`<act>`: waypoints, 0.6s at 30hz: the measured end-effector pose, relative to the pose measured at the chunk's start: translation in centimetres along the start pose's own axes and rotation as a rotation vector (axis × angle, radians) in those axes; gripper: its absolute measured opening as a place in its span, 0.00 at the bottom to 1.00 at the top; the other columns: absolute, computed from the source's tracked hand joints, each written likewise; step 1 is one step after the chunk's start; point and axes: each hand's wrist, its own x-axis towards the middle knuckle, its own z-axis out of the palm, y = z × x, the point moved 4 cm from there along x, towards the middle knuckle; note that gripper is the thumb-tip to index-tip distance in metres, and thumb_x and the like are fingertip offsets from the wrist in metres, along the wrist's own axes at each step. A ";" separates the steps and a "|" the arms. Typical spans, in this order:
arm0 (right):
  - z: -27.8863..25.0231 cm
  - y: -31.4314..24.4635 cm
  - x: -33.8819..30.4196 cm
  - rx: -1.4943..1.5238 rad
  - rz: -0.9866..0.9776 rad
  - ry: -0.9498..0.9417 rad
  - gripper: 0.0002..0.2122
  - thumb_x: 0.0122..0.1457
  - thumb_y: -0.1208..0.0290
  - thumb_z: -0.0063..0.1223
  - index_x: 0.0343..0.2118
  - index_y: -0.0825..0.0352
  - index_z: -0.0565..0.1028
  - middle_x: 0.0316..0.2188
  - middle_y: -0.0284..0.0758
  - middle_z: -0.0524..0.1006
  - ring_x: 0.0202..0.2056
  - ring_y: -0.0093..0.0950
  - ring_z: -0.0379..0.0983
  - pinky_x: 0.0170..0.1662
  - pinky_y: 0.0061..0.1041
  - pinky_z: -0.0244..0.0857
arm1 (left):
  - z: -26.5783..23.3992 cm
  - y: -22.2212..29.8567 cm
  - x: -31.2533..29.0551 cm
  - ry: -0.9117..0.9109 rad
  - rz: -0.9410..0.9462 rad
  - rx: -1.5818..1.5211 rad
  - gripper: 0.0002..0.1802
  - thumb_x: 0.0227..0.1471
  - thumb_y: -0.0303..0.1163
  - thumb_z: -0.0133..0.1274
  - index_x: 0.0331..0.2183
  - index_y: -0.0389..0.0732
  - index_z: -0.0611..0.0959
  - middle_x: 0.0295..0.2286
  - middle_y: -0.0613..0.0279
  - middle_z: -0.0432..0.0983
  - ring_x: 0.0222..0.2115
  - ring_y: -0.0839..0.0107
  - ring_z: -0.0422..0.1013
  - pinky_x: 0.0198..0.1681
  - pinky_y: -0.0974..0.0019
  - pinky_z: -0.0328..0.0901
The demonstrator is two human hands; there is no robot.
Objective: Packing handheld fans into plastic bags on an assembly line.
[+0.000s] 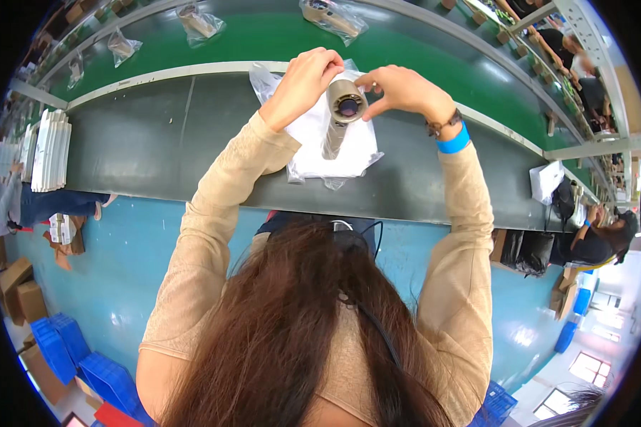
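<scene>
A tan hair dryer (346,100) lies before me on a stack of white and clear plastic bags (310,153). Its round dark end faces up, and the handle points toward me. My left hand (305,82) is closed at the dryer's upper left, fingertips pinched together beside the barrel; what is between them I cannot make out. On the other side, my right hand (404,92) curves its thumb and index finger against the barrel's right edge. Its remaining fingers are bent above, and a blue band circles that wrist.
Beyond the grey worktable (135,135) runs a green conveyor belt (253,46) behind a pale rail. Bagged dryers (335,19) lie along it. White flat boxes (51,151) stand at the left end; a white bag (546,181) lies far right. Other people sit at both sides.
</scene>
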 end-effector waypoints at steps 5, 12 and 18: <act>1.9 2.2 2.0 0.050 0.004 -0.027 0.19 0.40 0.57 0.70 0.27 0.67 0.75 0.23 0.34 0.74 0.30 0.30 0.71 0.33 0.28 0.64 | 2.4 -3.3 -0.1 -0.077 -0.063 0.011 0.08 0.51 0.29 0.53 0.31 0.34 0.79 0.26 0.51 0.75 0.29 0.56 0.72 0.32 0.59 0.65; 5.8 2.3 1.4 0.589 -0.390 0.275 0.09 0.47 0.69 0.66 0.27 0.67 0.78 0.24 0.28 0.65 0.31 0.22 0.61 0.33 0.24 0.55 | 3.8 -5.5 -1.9 -0.041 -0.180 0.061 0.08 0.50 0.30 0.54 0.30 0.35 0.79 0.27 0.50 0.75 0.28 0.55 0.72 0.31 0.58 0.64; 7.7 2.1 0.5 0.940 -0.172 0.104 0.06 0.56 0.70 0.57 0.28 0.67 0.78 0.29 0.27 0.66 0.33 0.19 0.61 0.36 0.19 0.54 | 4.7 -4.9 -2.4 -0.095 -0.196 0.052 0.08 0.49 0.30 0.56 0.31 0.34 0.80 0.26 0.51 0.77 0.25 0.59 0.74 0.30 0.61 0.66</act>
